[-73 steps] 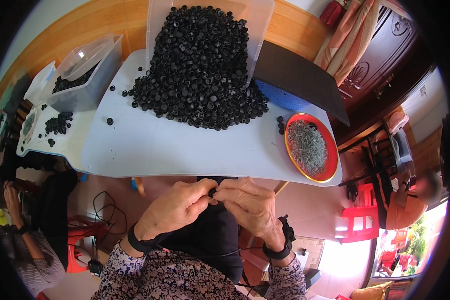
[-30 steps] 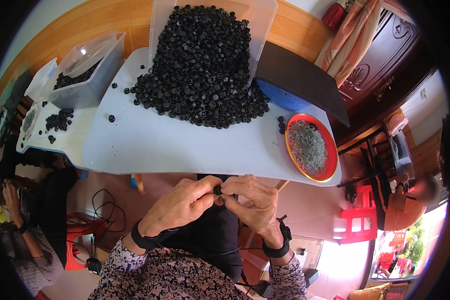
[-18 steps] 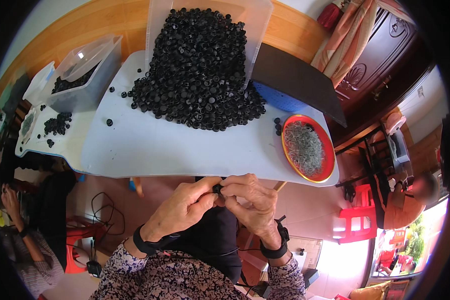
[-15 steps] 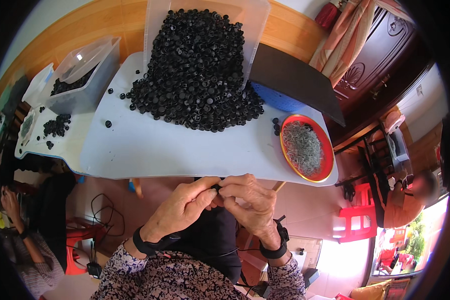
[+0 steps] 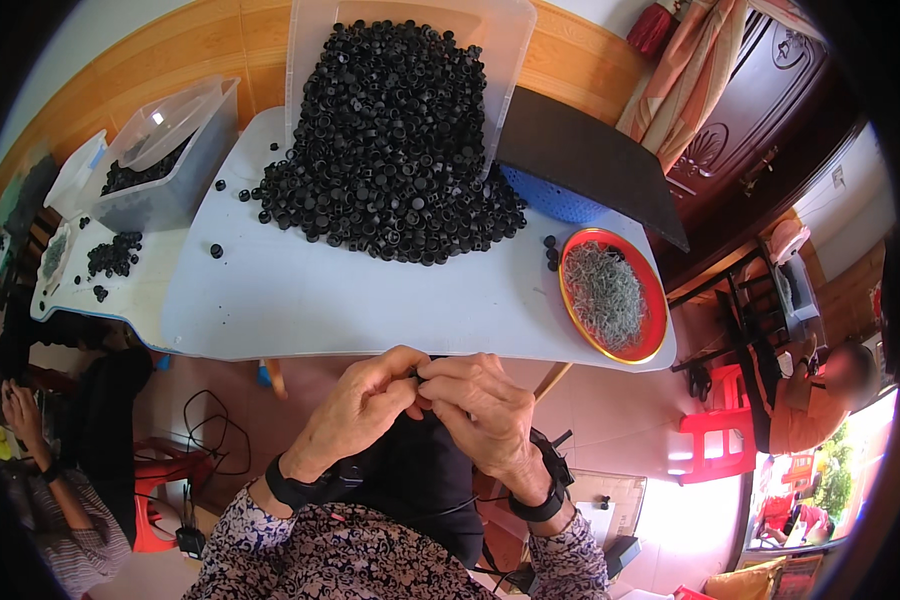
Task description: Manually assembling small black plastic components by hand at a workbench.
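Observation:
Just in front of the table's near edge, my two hands meet above my lap. Thumb and fingers of my left hand (image 5: pixel 355 405) pinch a small black plastic cap (image 5: pixel 416 373), mostly covered by fingertips. My right hand (image 5: pixel 485 405) is closed, its fingertips pressed against the same cap; whether they also hold a thin pin cannot be made out. Beyond them, a big heap of similar black caps (image 5: pixel 400 200) spills from a tipped clear bin (image 5: pixel 510 60). To the right stands a red bowl (image 5: pixel 654 305) filled with thin silvery metal pins (image 5: pixel 605 295).
The pale table (image 5: pixel 270 310) carries a few loose caps and a blue basket (image 5: pixel 555 198) under a dark board (image 5: pixel 590 150). Left are another clear bin (image 5: pixel 165 190) and a seated co-worker (image 5: pixel 60 500). Red stools (image 5: pixel 715 445) and another person (image 5: pixel 810 410) are at right.
Both hands have shifted slightly left with the cap between them. The right hand's fingers have turned and bent further over it.

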Action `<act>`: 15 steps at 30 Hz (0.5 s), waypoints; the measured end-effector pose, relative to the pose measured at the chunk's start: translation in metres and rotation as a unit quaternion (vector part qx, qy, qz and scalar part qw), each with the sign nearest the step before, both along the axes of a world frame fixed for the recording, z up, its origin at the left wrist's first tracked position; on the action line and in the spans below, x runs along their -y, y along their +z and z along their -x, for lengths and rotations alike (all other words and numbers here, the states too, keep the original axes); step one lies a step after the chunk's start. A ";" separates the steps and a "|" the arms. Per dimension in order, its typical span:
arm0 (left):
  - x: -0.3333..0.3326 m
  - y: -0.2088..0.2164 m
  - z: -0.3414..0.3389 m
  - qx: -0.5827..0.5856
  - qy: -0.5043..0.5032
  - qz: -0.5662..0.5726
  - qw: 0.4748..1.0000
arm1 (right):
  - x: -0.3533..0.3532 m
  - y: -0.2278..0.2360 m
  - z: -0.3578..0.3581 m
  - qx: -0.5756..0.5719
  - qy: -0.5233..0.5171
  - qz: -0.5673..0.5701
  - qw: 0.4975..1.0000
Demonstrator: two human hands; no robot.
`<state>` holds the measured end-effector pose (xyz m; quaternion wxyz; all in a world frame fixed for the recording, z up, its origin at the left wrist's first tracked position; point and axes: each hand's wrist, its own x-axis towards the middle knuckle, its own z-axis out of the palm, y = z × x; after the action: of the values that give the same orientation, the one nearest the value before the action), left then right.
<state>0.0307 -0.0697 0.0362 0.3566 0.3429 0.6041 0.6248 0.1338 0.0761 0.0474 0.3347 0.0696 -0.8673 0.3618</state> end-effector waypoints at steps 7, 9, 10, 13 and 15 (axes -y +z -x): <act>-0.002 -0.005 -0.003 0.017 0.026 -0.025 0.999 | 0.000 -0.002 0.001 0.009 -0.003 -0.002 1.000; -0.003 -0.001 -0.004 0.006 0.028 -0.008 1.000 | -0.002 -0.001 0.000 0.004 -0.003 -0.001 1.000; -0.005 -0.001 -0.004 0.004 0.027 -0.007 1.000 | -0.002 0.000 0.000 0.006 -0.004 -0.003 1.000; -0.005 -0.005 -0.004 0.025 0.032 -0.025 0.999 | -0.002 0.001 0.000 0.016 -0.004 -0.006 1.000; -0.006 -0.006 -0.003 0.006 0.033 -0.022 0.999 | -0.003 0.002 0.000 0.022 -0.005 -0.007 1.000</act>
<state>0.0334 -0.0641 0.0299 0.3319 0.3267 0.5988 0.6516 0.1337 0.0791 0.0491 0.3165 0.0594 -0.8776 0.3551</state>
